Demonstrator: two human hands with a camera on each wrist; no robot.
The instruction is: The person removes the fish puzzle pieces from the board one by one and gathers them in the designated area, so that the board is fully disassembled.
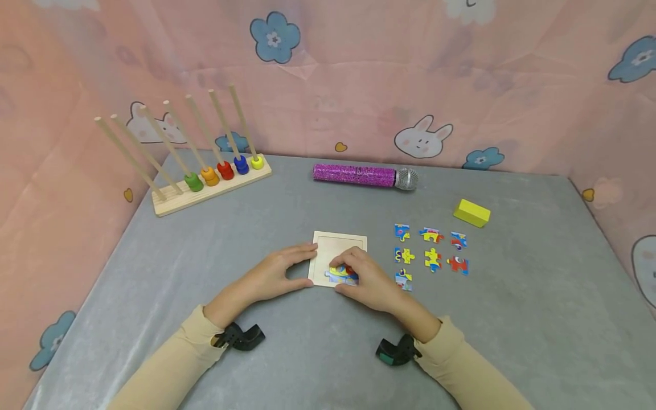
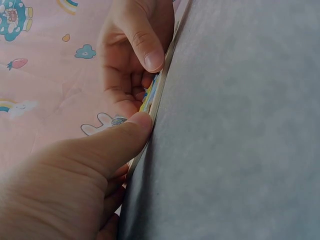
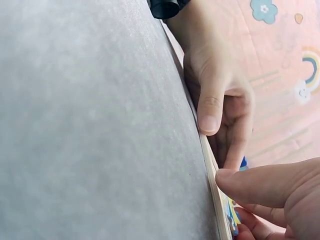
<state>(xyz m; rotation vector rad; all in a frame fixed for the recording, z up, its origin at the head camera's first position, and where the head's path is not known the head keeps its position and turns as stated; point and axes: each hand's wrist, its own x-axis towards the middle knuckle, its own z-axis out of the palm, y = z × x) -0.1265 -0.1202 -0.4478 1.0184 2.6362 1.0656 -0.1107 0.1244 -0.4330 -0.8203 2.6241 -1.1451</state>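
A square wooden puzzle board [image 1: 328, 245] with a raised border lies on the table. Inside its front right part are jigsaw pieces [image 1: 338, 275] in blue, yellow and red, partly covered. My left hand [image 1: 277, 272] holds the board's left side, with the thumb at the front corner and the fingers farther back. My right hand [image 1: 371, 282] bends over the pieces, its index fingertip on them and its thumb at the board's front edge. In the left wrist view, colourful pieces [image 2: 149, 94] show between the right thumb and fingers. The right palm hides the board's right side.
Several loose jigsaw pieces [image 1: 433, 259] lie in rows right of the board. Behind them is a yellow block [image 1: 472, 213]. A purple glittery microphone [image 1: 355, 175] lies at the back. A wooden peg stand [image 1: 215, 187] with coloured rings occupies the back left of the grey table [image 1: 318, 353].
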